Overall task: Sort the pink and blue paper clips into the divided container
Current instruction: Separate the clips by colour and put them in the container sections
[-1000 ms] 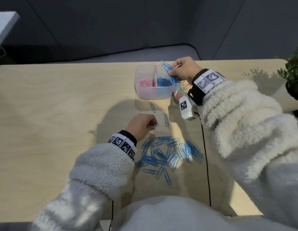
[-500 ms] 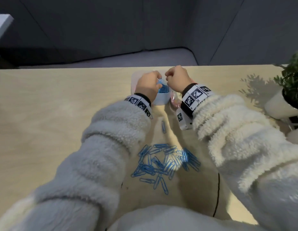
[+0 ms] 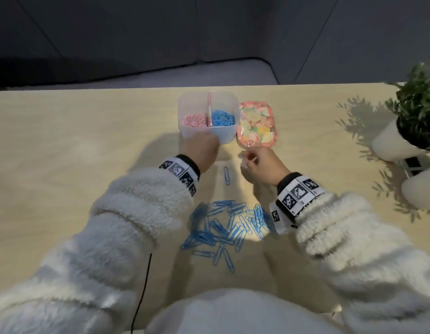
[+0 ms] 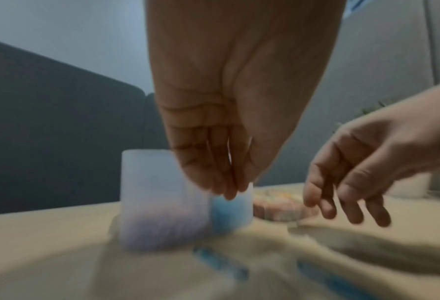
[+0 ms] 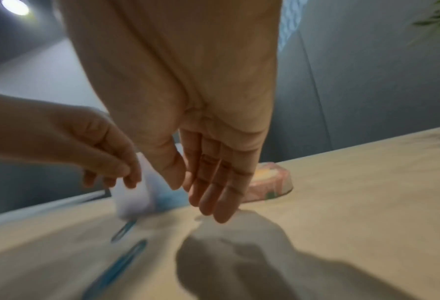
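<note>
Blue clips (image 3: pixel 223 227) lie heaped by the surface's (image 3: pixel 64 165) near edge, one (image 3: pixel 226 175) loose beyond. Both grips are released: left hand (image 3: pixel 201 150) and right hand (image 3: pixel 259 165) hover, fingers slack. The frosted plastic container (image 3: pixel 229 138) stands near the far edge, pink clips (image 3: pixel 193 120) left, blue right; a glossy floral lid (image 3: pixel 257 125) sits beside it.

Motion blur smears the divided container (image 4: pixel 162 203) and blue clips (image 4: pixel 221 261) in both wrist views. The left hand (image 3: pixel 201 148) hides the container's near wall, perhaps touching it. The potted plant (image 3: pixel 418 112) is cropped at the right edge.
</note>
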Available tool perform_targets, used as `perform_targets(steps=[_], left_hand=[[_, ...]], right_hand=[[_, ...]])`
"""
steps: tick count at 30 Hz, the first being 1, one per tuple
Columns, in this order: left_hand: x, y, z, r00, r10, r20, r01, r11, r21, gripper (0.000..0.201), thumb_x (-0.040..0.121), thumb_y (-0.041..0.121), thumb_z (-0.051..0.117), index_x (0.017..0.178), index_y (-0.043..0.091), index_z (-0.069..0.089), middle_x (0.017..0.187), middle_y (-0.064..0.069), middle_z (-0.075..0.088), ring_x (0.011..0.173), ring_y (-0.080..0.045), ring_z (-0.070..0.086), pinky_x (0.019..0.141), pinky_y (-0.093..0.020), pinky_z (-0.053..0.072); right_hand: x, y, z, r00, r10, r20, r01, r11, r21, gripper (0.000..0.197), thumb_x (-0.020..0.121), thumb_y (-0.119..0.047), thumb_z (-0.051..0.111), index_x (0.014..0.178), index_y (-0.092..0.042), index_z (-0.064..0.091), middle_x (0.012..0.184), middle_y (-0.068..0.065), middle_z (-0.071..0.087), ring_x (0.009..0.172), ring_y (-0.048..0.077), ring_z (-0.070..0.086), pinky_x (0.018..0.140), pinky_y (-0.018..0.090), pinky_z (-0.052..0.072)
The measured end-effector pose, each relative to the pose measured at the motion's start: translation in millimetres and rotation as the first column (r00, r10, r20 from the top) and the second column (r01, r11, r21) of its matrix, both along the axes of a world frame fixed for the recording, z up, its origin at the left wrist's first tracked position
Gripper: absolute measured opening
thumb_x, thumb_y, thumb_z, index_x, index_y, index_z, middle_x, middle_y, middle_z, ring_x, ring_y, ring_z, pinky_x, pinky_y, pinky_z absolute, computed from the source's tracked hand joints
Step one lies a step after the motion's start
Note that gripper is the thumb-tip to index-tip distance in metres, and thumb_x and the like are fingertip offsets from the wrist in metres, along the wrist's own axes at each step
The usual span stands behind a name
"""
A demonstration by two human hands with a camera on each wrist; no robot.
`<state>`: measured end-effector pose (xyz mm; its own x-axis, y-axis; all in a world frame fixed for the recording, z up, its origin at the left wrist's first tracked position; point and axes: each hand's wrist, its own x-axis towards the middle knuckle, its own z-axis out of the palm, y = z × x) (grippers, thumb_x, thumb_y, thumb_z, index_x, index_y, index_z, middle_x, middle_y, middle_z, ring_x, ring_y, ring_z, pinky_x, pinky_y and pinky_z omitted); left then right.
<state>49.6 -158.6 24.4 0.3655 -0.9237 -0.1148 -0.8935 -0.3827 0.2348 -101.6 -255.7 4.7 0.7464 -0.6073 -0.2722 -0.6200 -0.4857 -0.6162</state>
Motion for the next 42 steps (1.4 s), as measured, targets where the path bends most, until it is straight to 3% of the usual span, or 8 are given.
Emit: perform_targets(steps=[4,11,15,20,28,33,38,42], left_hand=[[-2,35,-25,0.978,-0.152,0.145,0.132,0.982,0.133,0.033,0.074,0.019,0.064,0.103,0.002,0.066,0.108,-0.013,0.068,0.1,-0.028,0.064,0.082,-0.031,0.051],[-25,80,-45,0.918,-0.358,0.171,0.341,0.932,0.119,0.039,0.074,0.033,0.038,0.085,0.014,0.07,0.086,-0.003,0.071,0.075,-0.021,0.067,0.071,-0.03,0.053],[-35,118,-54,0.958,-0.266,-0.103,0.279,0.952,0.13,0.08,0.072,0.07,0.037,0.128,0.014,0.046,0.128,-0.008,0.053,0.111,-0.029,0.052,0.095,-0.043,0.047],[-41,156,-49,0.986,-0.156,-0.051,0.163,0.967,0.194,0.14,0.038,0.099,0.031,0.144,0.008,0.021,0.146,-0.01,0.034,0.132,-0.028,0.034,0.112,-0.042,0.032],[-67,137,-44,0.979,-0.149,-0.139,0.173,0.969,0.178,0.115,0.05,0.065,0.075,0.141,0.013,0.029,0.138,-0.009,0.036,0.123,-0.029,0.035,0.109,-0.035,0.031],[-62,125,-30,0.971,-0.171,-0.165,0.2,0.963,0.18,0.111,0.056,0.051,0.08,0.144,0.018,0.021,0.141,-0.006,0.031,0.127,-0.024,0.033,0.104,-0.037,0.04],[-59,116,-28,0.96,-0.263,-0.101,0.281,0.91,0.306,0.129,0.048,0.055,0.081,0.146,0.01,0.01,0.154,-0.009,0.013,0.14,-0.027,0.015,0.118,-0.034,0.017],[-61,106,-28,0.963,-0.253,-0.097,0.271,0.896,0.351,0.101,0.059,0.044,0.08,0.139,0.011,0.03,0.144,-0.009,0.03,0.13,-0.028,0.028,0.112,-0.034,0.028]], right_hand=[[13,32,-16,0.965,0.198,-0.171,-0.225,0.961,-0.158,0.026,0.091,-0.012,0.043,0.103,-0.002,0.063,0.111,0.021,0.056,0.106,0.038,0.053,0.087,0.042,0.046],[-16,75,-27,0.842,0.488,-0.229,-0.535,0.809,-0.242,0.025,0.088,-0.011,0.048,0.11,-0.006,0.059,0.107,0.017,0.053,0.099,0.036,0.051,0.079,0.046,0.047],[-58,68,-15,0.904,0.413,-0.107,-0.424,0.898,-0.117,0.037,0.086,-0.03,0.059,0.118,-0.012,0.057,0.113,0.011,0.057,0.107,0.031,0.051,0.092,0.039,0.043],[-101,54,-4,0.894,0.17,-0.414,-0.245,0.961,-0.133,0.098,0.05,-0.066,0.076,0.129,-0.02,0.039,0.123,0.005,0.042,0.113,0.029,0.045,0.089,0.041,0.044],[-73,90,-23,0.953,0.201,-0.227,-0.209,0.978,-0.01,0.073,0.064,-0.03,0.081,0.122,-0.01,0.043,0.119,0.011,0.044,0.106,0.031,0.051,0.091,0.043,0.046],[-68,83,-10,0.961,0.193,-0.198,-0.199,0.98,-0.012,0.079,0.067,-0.038,0.079,0.132,-0.016,0.039,0.126,0.007,0.043,0.114,0.026,0.049,0.09,0.04,0.047],[-70,89,-10,0.904,0.277,-0.326,-0.333,0.934,-0.131,0.103,0.048,-0.052,0.084,0.132,-0.017,0.036,0.126,0.004,0.036,0.116,0.023,0.037,0.084,0.043,0.05],[-54,102,-19,0.942,0.262,-0.21,-0.284,0.955,-0.087,0.071,0.068,-0.03,0.076,0.13,-0.017,0.044,0.124,0.006,0.038,0.115,0.024,0.038,0.088,0.041,0.048]])
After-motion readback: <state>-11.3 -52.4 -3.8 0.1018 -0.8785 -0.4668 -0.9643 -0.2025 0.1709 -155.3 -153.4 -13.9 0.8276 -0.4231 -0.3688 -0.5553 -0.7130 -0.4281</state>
